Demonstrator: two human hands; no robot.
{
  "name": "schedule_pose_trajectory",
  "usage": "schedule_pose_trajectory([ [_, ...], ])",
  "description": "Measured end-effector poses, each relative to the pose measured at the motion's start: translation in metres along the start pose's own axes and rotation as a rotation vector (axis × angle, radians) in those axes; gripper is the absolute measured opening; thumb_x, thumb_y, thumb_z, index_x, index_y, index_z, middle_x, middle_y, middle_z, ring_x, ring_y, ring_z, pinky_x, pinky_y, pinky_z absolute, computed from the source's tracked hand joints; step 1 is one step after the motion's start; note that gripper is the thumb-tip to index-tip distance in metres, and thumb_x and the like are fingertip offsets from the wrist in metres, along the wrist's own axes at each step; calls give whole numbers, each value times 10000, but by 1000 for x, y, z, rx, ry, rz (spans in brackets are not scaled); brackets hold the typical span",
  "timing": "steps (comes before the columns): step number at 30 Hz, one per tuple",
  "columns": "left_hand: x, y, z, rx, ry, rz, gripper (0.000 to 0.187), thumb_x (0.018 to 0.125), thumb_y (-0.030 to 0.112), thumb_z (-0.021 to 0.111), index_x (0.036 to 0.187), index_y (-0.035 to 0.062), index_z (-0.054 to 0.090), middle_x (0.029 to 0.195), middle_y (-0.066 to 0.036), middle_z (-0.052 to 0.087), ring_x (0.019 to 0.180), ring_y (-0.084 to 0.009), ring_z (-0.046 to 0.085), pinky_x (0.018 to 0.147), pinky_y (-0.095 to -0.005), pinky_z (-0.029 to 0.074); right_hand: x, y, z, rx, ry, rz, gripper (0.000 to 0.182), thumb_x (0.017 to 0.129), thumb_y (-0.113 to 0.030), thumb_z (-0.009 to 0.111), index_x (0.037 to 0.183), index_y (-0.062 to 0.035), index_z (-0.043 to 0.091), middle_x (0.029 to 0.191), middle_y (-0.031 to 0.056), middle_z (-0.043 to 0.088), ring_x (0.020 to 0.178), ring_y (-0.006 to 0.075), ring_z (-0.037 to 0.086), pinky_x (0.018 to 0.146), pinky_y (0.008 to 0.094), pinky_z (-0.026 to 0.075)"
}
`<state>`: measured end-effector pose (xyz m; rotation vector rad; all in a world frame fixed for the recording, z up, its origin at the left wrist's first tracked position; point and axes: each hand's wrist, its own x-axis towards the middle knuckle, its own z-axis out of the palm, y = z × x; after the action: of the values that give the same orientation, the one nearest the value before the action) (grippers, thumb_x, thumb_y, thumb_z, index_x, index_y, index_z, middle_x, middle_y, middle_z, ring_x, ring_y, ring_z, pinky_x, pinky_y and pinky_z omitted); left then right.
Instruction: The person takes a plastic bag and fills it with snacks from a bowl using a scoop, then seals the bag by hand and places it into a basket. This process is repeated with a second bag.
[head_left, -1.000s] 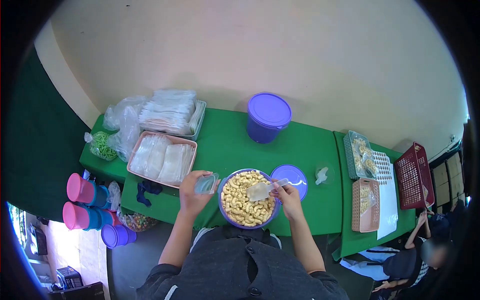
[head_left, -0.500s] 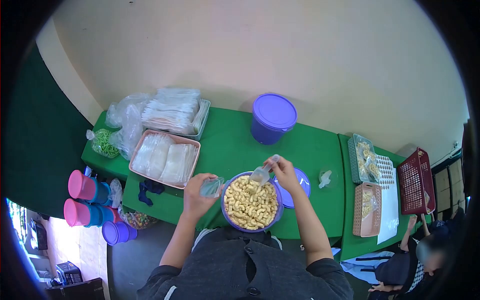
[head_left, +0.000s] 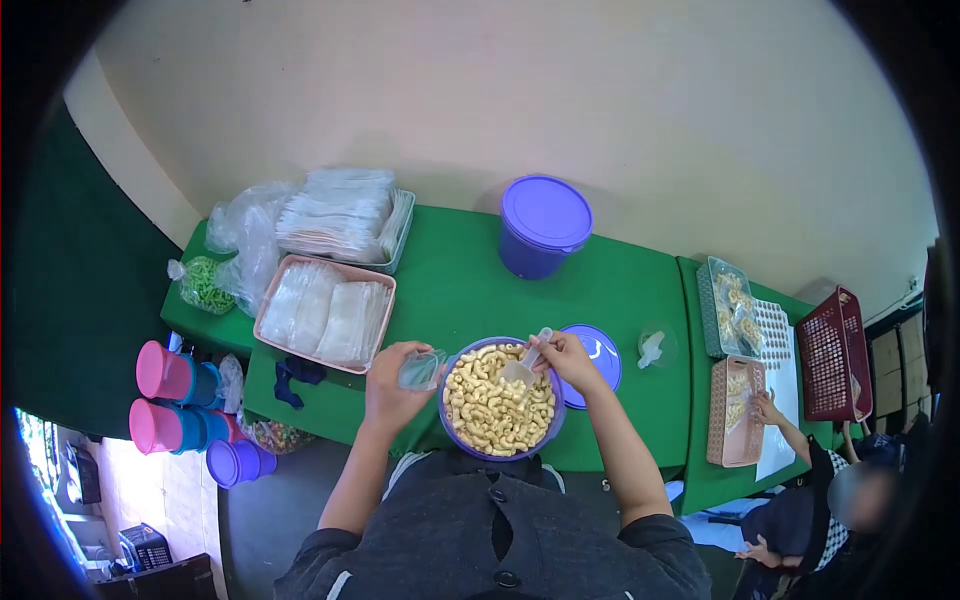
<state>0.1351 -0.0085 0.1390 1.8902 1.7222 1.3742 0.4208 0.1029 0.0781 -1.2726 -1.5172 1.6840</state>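
In front of my body stands a purple tub full of curled, macaroni-like snacks. My right hand grips the handle of a clear plastic scoop, whose bowl is down among the snacks. Left of the rim, my left hand is closed around a clear plastic bag, its mouth held open towards the tub. A round purple lid lies on the green cloth, partly behind my right hand and forearm.
Stacked clear bags fill a pink basket and a grey basket at left. A lidded purple tub stands behind. Rightward are a clear bowl, a pink basket of snacks, a red crate and another person.
The scoop and my right hand have moved down into the snacks. My left hand stays beside the tub. The other person's hand has come to the pink basket on the right.
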Motion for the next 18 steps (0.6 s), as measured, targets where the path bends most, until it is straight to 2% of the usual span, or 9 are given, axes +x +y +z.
schedule_pose_trajectory([
  [3,-1,3,1,-3,-30,-7,405,686,137,817,1010,45,592,938,-96,653,861,-227,661,769,-329,509,-10,5,-2,131,107,76,327,950,-273,594,988,48,650,822,99,683,662,117,656,594,208,550],
  [7,-2,8,3,13,-68,-8,423,677,144,814,1023,49,591,946,-96,653,886,-245,651,793,-341,499,-19,7,-9,339,136,147,325,942,-274,606,989,45,651,826,98,681,657,118,656,599,206,553],
  [10,-4,17,10,1,-116,-63,447,663,137,807,1044,60,585,953,-100,650,905,-260,642,807,-360,494,-28,-3,-10,500,169,89,314,941,-278,607,990,30,638,823,96,678,663,118,661,607,207,556],
  [12,-8,19,17,2,-227,-159,513,633,161,812,1082,76,580,1009,-97,638,955,-295,612,840,-399,470,-38,-17,-7,614,199,-13,277,944,-265,600,988,8,618,811,92,674,675,120,667,616,209,561],
  [13,-8,22,19,2,-226,-158,513,633,161,812,1082,76,580,1009,-97,638,955,-295,612,840,-399,470,-43,-27,-4,614,199,-15,277,944,-265,600,988,8,618,811,92,674,675,120,667,616,209,561],
  [15,-7,29,24,70,-232,-32,551,623,176,819,1099,85,558,995,-104,629,937,-308,616,822,-403,481,-54,-47,3,631,299,-119,256,946,-255,598,982,-1,602,822,96,679,687,127,673,616,214,567],
  [18,-6,43,31,78,-268,-26,645,589,195,833,1148,94,529,1017,-103,608,971,-324,589,848,-418,461,-70,-71,12,580,342,-194,247,941,-244,605,972,2,603,849,119,684,701,144,678,625,230,578],
])
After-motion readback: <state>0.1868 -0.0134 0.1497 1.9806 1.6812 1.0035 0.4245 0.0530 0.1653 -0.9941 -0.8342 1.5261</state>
